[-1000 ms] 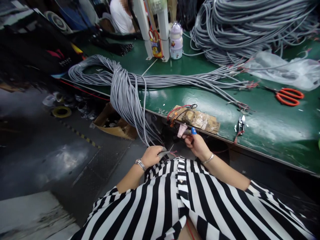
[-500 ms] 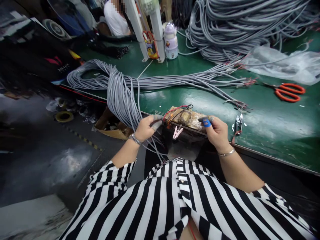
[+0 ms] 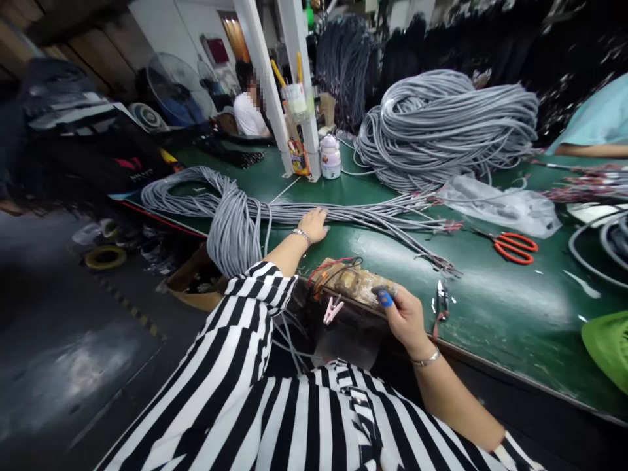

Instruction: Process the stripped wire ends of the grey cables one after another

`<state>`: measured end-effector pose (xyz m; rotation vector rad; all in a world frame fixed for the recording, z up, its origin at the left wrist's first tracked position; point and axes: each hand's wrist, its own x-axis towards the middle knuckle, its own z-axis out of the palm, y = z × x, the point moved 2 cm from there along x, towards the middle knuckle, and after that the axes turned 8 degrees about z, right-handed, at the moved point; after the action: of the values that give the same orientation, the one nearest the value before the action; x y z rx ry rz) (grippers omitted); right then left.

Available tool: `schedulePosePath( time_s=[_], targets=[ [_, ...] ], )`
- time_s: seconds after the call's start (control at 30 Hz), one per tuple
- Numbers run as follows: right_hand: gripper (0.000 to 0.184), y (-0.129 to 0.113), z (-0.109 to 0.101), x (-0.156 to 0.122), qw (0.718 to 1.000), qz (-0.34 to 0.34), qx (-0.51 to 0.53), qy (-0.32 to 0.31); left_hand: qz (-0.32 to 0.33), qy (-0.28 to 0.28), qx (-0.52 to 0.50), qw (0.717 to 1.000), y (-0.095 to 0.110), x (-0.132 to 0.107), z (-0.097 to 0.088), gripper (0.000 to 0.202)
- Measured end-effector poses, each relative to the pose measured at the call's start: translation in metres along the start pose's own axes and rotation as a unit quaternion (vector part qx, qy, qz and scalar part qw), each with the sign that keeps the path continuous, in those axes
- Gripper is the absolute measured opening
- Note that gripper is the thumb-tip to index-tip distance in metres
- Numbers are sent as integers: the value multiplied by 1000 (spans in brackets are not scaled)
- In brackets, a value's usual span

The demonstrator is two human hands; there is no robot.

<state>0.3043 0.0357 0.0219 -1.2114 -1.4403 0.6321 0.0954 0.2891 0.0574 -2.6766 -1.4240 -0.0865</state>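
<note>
My left hand lies over a bundle of grey cables on the bench, its fingers spread across the strands and the thumb apart. The cables loop over the bench edge at the left, and their stripped red ends point right. Blue tape wraps the thumb of my right hand; thumb and dark-covered finger are pinched together beside a tape-wrapped block at the bench edge. Whatever sits in that pinch is too small to make out. Red and black wires and a pink clothespin are attached to the block.
Orange-handled scissors and small snips lie to the right. A large grey cable coil, a plastic bag and a bottle stand farther back. A white post rises mid-bench. Another person sits beyond.
My left hand has left the block's left end and reached forward onto the grey cables. My right hand stays by the block, still pinched. The camera view has tilted up.
</note>
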Motion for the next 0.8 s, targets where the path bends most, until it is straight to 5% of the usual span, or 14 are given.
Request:
schedulePosePath(
  time_s=[0.37, 0.63, 0.73, 0.8],
  targets=[
    [18, -3, 2, -1, 993, -93, -70, -1, 11, -33, 44, 998, 0, 2, -12, 40],
    [19, -1, 3, -1, 990, -107, -90, 11, 87, -155, -3, 984, 4, 1, -25, 39],
    [20, 0, 3, -1, 990, -105, -89, 9, 115, -138, -54, 982, 6, -12, -30, 34],
    [20, 0, 3, -2, 990, -103, -94, 7, 96, -61, -96, 989, 2, -21, -40, 36]
  ],
)
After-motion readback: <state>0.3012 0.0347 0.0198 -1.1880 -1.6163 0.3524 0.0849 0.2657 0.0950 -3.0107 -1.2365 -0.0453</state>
